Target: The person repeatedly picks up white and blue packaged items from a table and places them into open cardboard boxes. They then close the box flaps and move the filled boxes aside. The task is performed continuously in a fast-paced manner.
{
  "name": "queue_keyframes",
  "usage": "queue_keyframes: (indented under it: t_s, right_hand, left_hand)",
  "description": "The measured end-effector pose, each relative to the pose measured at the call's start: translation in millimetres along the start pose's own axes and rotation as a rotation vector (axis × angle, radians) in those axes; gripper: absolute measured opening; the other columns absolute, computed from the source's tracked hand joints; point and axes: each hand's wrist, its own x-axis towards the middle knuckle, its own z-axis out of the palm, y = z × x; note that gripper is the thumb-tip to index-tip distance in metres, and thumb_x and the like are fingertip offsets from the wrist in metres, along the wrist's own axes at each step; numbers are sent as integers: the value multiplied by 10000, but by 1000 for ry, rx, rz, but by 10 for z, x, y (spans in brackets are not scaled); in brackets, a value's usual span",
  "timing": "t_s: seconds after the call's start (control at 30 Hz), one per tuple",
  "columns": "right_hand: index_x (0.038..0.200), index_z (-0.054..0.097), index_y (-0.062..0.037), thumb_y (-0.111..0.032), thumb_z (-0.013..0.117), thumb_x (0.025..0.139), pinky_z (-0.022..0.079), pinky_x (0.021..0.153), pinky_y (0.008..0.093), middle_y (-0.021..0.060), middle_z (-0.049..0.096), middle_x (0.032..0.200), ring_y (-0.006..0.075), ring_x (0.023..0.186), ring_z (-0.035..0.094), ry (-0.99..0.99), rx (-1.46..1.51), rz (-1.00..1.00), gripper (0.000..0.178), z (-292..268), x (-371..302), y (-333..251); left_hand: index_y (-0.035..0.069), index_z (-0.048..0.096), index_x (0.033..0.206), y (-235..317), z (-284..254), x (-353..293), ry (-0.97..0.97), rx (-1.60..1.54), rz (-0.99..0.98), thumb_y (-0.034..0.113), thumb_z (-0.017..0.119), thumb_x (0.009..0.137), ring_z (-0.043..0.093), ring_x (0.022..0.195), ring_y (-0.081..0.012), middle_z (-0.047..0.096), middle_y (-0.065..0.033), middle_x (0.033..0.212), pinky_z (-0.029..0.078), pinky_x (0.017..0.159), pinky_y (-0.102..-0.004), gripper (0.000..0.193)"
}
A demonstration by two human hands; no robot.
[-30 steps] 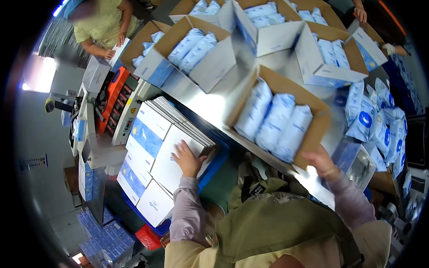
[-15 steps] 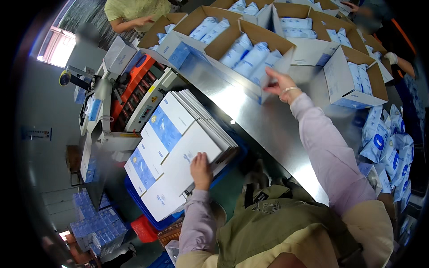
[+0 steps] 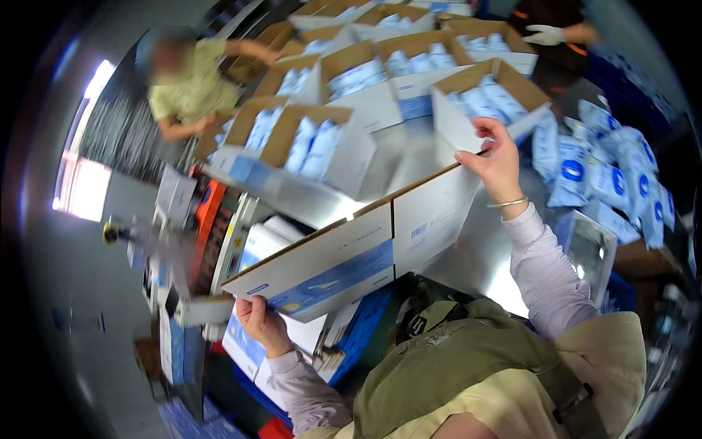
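Observation:
A flattened white carton with a blue printed panel (image 3: 344,265) is held up in front of me, its brown cut edge uppermost and slanting up to the right. My left hand (image 3: 261,326) pinches its left end from below. At the upper right corner, my right hand (image 3: 497,162) grips between thumb and fingers. Under the carton, partly hidden by it, a stack of flat white cartons (image 3: 274,238) sits in a blue crate (image 3: 365,325). Just beyond my right hand stands an open carton (image 3: 450,121) with pale blue soft packs (image 3: 491,101) in it.
Several more open cartons (image 3: 365,110) filled with packs crowd the metal table (image 3: 395,150). Loose packs (image 3: 585,172) are heaped at the right. A red roller machine (image 3: 207,227) stands at left. One co-worker (image 3: 190,91) is at far left; another's gloved hand (image 3: 545,34) shows at far right.
The flattened carton has come up off the stack with my left hand. My right hand has left the open carton on the table and taken the flat one's corner. The view has turned.

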Motion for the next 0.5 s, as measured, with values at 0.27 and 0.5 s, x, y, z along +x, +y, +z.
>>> queue_keyframes:
  t_s: [0.27, 0.5]
  right_hand:
    - [1178, 531, -52, -48, 711, 646, 380, 901, 281, 36, 520, 1074, 138, 984, 473, 167, -42, -35, 562, -1150, -501, -13]
    - [1222, 501, -25, -5, 505, 609, 349, 1039, 368, 190, 482, 1286, 319, 1222, 453, -94, -164, -194, 613, -486, -860, -224]
  left_hand:
    - [-22, 555, 1213, -1113, 821, 260, -553, -152, -381, 500, 568, 814, 454, 1228, -295, 524, -193, 1282, 300, 1053, -402, 657]
    - [5, 356, 1385, -1988, 210, 47, -590, 198, -440, 442, 632, 836, 380, 1296, -271, 415, -145, 1396, 244, 1097, -389, 754]
